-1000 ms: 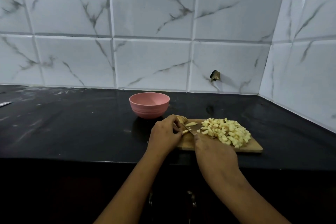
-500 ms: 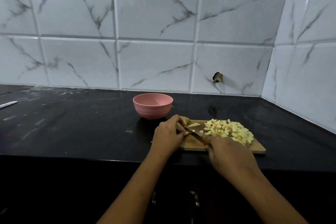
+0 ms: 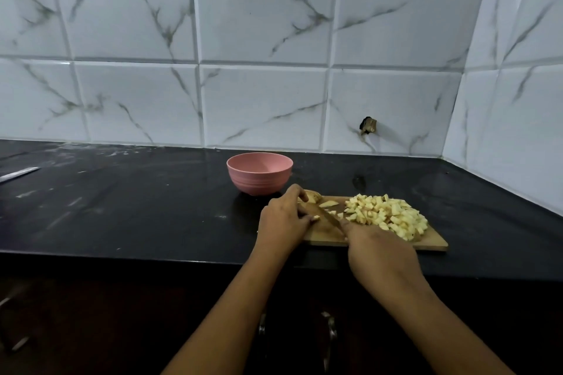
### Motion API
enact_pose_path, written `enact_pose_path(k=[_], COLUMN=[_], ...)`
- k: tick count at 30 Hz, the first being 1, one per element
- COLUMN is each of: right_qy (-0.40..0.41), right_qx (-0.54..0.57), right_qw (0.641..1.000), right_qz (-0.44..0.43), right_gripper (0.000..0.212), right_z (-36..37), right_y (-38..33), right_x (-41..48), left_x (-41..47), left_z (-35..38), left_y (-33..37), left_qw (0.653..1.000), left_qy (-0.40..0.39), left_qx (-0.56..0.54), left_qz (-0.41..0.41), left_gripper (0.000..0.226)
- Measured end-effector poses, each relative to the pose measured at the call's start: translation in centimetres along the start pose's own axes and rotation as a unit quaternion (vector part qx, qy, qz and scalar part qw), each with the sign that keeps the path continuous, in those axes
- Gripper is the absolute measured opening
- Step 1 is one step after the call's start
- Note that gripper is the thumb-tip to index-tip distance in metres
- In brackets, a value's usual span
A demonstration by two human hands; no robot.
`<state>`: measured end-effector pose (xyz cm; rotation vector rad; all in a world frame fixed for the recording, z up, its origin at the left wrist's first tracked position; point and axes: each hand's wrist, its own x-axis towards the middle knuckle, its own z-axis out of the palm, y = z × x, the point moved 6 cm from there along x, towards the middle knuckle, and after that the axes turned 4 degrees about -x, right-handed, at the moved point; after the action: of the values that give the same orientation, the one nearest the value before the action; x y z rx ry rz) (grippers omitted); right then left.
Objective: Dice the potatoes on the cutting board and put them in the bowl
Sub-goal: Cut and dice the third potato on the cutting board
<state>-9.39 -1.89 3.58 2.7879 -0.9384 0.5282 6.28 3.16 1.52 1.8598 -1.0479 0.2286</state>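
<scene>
Both forearms reach in from below, converging over the rectangular wooden cutting board (image 3: pixel 432 242) on the black stone counter (image 3: pixel 122 207). Left hand (image 3: pixel 285 221), palm down, fingers curled, pins a small pale potato piece (image 3: pixel 316 218). Right hand (image 3: pixel 380 250) clenched round the handle of a knife (image 3: pixel 327 218), blade angled toward the left fingers. Heap of pale yellow diced potato (image 3: pixel 387 215) on the board's right half. Round pink bowl (image 3: pixel 259 173) just behind the board.

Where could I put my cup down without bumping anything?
The black counter is bare between the pink bowl and the knife tip at far left. A smaller bare patch lies right of the cutting board. The board is crowded: diced potato, both hands.
</scene>
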Motion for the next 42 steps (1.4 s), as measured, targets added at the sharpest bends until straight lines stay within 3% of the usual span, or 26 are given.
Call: enact_pose_path(k=[8, 21, 27, 30, 34, 40, 42], right_qy=[-0.005, -0.044, -0.109, -0.104, -0.085, -0.075, -0.081], right_qx=[0.063, -0.001, 0.095, 0.121, 0.166, 0.189, 0.194], right_qw=[0.998, 0.999, 0.989, 0.986, 0.98, 0.977, 0.976], right_qz=[0.009, -0.018, 0.018, 0.042, 0.066, 0.059, 0.057], right_gripper=[0.048, 0.044, 0.039, 0.039, 0.038, 0.039, 0.039], right_z=[-0.9, 0.1, 0.0, -0.2, -0.4, -0.6, -0.5], right_y=[1.0, -1.3, 2.3, 4.7, 6.9, 6.2, 5.8], right_x=[-0.6, 0.0, 0.2, 0.2, 0.6, 0.6, 0.6], left_x=[0.3, 0.2, 0.2, 0.4, 1.3, 3.0, 3.5], left_z=[0.5, 0.4, 0.4, 0.6, 1.6, 3.8, 3.5], left_y=[0.7, 1.0, 1.1, 1.4, 1.7, 2.2, 1.6], left_qw=[0.998, 0.997, 0.995, 0.993, 0.994, 0.98, 0.981], left_qy=[-0.034, -0.011, -0.003, -0.012, -0.054, -0.194, -0.188], left_qx=[0.05, 0.059, 0.086, 0.105, 0.097, 0.016, -0.015], left_qz=[0.026, 0.051, 0.05, 0.049, 0.013, -0.026, -0.047], left_gripper=[0.029, 0.031, 0.029, 0.029, 0.029, 0.036, 0.038])
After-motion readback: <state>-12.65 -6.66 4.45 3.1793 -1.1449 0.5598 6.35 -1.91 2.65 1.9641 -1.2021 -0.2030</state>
